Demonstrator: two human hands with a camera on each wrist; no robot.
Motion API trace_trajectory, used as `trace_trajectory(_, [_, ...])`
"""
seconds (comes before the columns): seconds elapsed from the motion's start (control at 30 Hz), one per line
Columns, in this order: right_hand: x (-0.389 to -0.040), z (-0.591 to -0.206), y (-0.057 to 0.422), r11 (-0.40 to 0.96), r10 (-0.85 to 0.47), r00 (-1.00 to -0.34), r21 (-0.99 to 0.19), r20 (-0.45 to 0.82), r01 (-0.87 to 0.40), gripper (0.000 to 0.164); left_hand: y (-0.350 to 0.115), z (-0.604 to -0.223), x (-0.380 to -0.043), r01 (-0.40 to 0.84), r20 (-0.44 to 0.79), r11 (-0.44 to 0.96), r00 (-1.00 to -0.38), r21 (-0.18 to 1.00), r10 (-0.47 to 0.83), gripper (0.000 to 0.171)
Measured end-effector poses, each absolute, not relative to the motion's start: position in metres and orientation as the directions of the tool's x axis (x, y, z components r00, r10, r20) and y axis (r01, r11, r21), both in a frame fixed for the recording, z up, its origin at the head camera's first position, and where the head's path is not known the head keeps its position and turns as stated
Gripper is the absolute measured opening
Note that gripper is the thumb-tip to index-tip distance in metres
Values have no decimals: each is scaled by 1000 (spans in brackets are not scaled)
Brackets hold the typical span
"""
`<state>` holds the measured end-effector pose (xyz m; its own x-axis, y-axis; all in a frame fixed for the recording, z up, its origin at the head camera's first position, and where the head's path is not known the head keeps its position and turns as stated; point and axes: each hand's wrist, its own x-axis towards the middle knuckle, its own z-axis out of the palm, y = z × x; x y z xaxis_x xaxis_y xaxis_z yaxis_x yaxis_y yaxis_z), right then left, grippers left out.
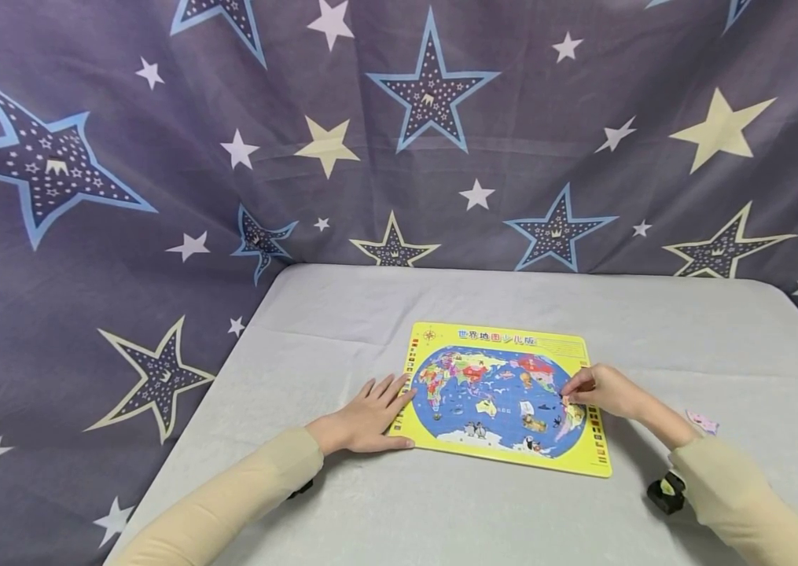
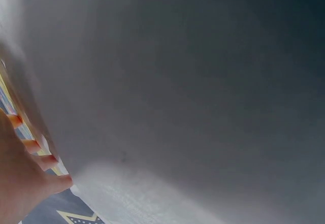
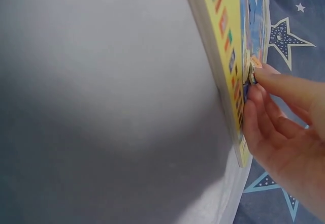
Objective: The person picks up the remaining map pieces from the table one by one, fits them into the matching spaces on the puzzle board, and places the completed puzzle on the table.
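Note:
A yellow-bordered world map puzzle board (image 1: 593, 464) lies on the grey-white table covering, with blue oceans, coloured continents and small animal pictures. Over its left edge rests my left hand (image 1: 366, 417), fingers straight and spread, the thumb near the lower left corner. At the map's right side, my right hand (image 1: 611, 391) pinches a small puzzle piece (image 3: 255, 61) between thumb and fingertips. In the right wrist view the piece is at the board's surface, mostly covered by the fingers; its picture is too small to tell. The left wrist view shows only part of the left hand (image 2: 20, 178).
A small pink piece (image 1: 703, 421) lies on the table beyond the right wrist. Below the right sleeve is a black device (image 1: 667, 494), and a dark object (image 1: 302, 489) shows under the left sleeve. A star-patterned curtain (image 1: 434, 189) hangs behind the table.

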<state>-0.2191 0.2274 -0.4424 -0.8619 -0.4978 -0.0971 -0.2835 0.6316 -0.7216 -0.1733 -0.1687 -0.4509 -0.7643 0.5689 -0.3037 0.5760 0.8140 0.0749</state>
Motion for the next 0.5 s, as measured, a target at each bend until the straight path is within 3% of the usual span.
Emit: trace_trajectory(0.5, [-219, -446, 230, 640, -488, -869, -712, -86, -289, 13, -169, -453, -173, 577, -299, 814, -766, 72, 569, 86])
